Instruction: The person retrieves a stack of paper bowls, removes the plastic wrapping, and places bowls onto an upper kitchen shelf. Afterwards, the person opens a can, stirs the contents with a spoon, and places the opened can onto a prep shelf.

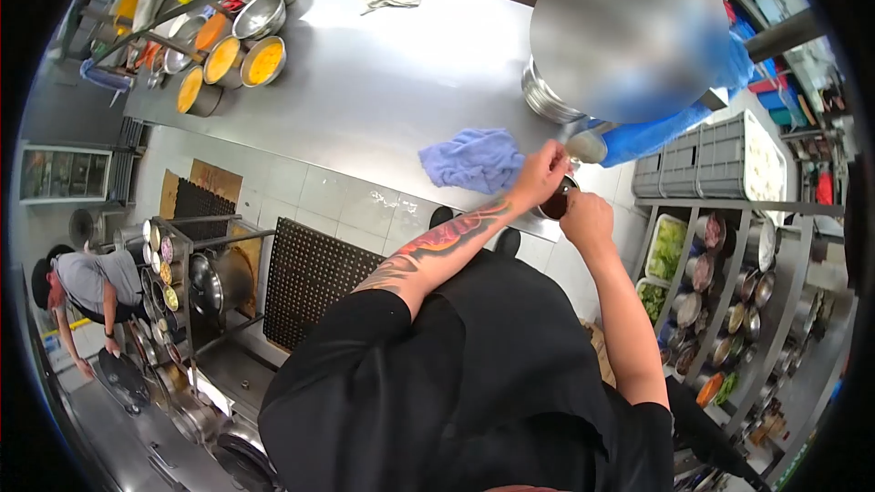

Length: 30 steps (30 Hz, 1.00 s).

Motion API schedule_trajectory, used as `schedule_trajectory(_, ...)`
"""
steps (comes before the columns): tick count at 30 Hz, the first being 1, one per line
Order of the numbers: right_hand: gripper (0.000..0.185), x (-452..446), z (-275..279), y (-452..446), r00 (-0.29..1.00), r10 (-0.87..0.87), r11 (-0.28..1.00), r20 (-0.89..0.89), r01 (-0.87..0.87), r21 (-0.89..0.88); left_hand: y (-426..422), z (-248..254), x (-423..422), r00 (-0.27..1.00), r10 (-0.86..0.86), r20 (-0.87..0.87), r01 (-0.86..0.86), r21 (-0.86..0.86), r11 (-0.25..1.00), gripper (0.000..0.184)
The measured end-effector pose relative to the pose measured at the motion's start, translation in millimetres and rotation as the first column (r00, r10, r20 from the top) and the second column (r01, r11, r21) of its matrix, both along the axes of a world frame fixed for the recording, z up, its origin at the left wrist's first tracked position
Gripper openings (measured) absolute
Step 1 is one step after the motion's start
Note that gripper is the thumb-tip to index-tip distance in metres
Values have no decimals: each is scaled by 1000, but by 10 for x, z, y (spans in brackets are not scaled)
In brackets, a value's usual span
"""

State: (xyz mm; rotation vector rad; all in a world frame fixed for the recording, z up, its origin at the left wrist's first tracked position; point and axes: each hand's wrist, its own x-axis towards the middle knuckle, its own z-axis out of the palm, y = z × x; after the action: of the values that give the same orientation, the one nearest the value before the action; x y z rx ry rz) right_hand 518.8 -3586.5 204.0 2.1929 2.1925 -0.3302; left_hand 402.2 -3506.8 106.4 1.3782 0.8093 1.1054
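At the steel table's right corner, my left hand (pixel 545 169) is closed with fingers pinched together, just above a small round container (pixel 554 204) with dark contents. What it pinches is too small to make out. Gripping the right rim of that container is my right hand (pixel 586 219), its fingers curled. A crumpled blue-purple cloth (pixel 471 160) lies left of my left hand. Just above my hands are a small round metal item (pixel 586 147) and stacked metal bowls (pixel 547 96). A large blurred round shape (pixel 629 32) hides part of the area behind.
Pots and bowls with orange and yellow contents (pixel 264 63) stand at the table's (pixel 365 82) far left. Grey crates (pixel 697 159) and food shelves (pixel 720 292) are on the right. Another person (pixel 96 282) works at the lower left. A black mat (pixel 314 278) lies on the floor.
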Motion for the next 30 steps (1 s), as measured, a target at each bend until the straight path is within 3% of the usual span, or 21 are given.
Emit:
schedule_trajectory(7,5,38,100,-84,1000,16,1000,-17,-15,24,-15,9,8,1000,8,18,-8,-17,1000,16)
schedule_trajectory(11,9,22,444,-108,1000,14,1000,-4,-14,21,42,-176,53,988,38,-147,-40,-8,999,14)
schedule_trajectory(16,13,43,866,-89,998,-64,997,1,64,-45,22,-164,75,999,17,31,-15,-70,997,14)
schedule_trajectory(30,16,123,428,52,993,-121,977,-9,118,-179,3,-32,47,999,13,34,-11,-53,999,14)
